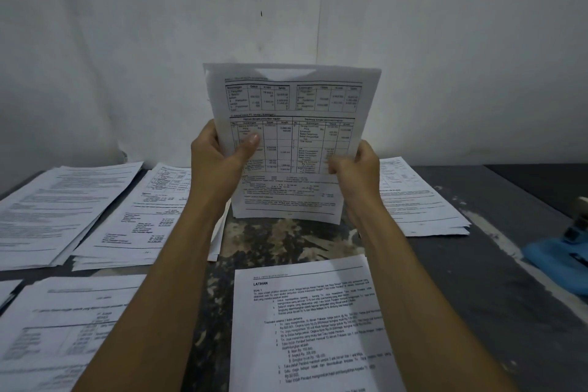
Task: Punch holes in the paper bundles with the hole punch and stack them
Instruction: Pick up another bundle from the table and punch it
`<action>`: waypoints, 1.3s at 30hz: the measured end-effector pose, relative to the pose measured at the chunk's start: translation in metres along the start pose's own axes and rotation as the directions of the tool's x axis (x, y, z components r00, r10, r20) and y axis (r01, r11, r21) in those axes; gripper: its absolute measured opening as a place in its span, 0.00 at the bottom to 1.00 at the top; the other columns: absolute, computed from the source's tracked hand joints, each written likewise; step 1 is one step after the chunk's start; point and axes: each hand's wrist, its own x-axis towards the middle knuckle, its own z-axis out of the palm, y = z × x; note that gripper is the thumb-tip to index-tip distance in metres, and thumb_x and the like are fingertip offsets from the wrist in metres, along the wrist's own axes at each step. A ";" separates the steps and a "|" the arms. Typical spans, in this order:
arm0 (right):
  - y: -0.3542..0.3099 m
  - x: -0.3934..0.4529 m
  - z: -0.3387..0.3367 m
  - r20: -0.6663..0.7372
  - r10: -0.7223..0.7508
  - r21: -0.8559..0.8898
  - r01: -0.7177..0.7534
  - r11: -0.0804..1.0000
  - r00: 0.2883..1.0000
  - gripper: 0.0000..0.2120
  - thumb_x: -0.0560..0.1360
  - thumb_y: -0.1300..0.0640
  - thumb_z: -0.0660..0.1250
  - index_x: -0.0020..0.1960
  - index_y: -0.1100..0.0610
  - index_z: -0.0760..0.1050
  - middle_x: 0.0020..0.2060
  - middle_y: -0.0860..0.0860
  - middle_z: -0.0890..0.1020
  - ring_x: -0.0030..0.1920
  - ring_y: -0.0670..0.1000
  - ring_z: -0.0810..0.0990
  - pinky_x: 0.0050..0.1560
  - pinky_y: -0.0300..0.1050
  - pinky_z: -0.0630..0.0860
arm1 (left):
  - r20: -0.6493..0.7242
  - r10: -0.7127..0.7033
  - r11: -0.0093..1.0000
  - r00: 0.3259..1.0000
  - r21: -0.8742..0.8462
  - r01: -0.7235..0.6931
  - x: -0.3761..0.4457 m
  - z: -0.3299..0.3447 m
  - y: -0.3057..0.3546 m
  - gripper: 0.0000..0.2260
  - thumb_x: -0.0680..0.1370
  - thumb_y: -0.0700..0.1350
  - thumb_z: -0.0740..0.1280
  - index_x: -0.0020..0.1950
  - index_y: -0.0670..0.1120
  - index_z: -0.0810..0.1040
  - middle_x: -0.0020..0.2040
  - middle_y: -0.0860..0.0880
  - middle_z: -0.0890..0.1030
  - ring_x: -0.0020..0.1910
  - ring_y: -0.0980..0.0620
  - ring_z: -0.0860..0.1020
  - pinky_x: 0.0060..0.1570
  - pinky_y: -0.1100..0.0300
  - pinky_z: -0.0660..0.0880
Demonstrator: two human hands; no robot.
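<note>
Left hand: the left hand [219, 156] grips the left edge of an upright bundle of white printed sheets with tables [288, 140], thumb laid flat across the front page, the other fingers hidden behind the paper.
Right hand: the right hand [356, 169] grips the bundle's lower right edge, fingers curled round it, knuckles facing the camera.
Held bundle: upright between both hands, its bottom edge at or just above the dark mottled table [286, 239]; contact cannot be told. The top edge is uneven, sheets not flush.
Left of the left hand: two fanned stacks of white printed paper [79, 210] lie flat on the table, overlapping each other.
Right of the right hand: another flat stack of printed sheets [423, 204], partly hidden behind that hand.
Below the forearms: a white page headed "LATIHAN" [311, 325] under the right forearm, and a further printed stack [63, 328] under the left.
Far right of the right hand: a blue object [556, 254] at the table's edge, too cut off to identify.
</note>
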 end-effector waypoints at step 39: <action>-0.068 -0.003 0.000 -0.048 -0.697 -0.421 0.619 0.663 0.715 0.40 0.70 0.49 0.75 0.75 0.51 0.59 0.72 0.46 0.66 0.69 0.43 0.65 0.75 0.56 0.63 | -0.067 0.021 0.999 0.998 0.038 -0.019 0.005 0.001 0.020 0.09 0.78 0.40 0.71 0.57 0.49 0.82 0.46 0.58 0.84 0.41 0.62 0.84 0.36 0.69 0.79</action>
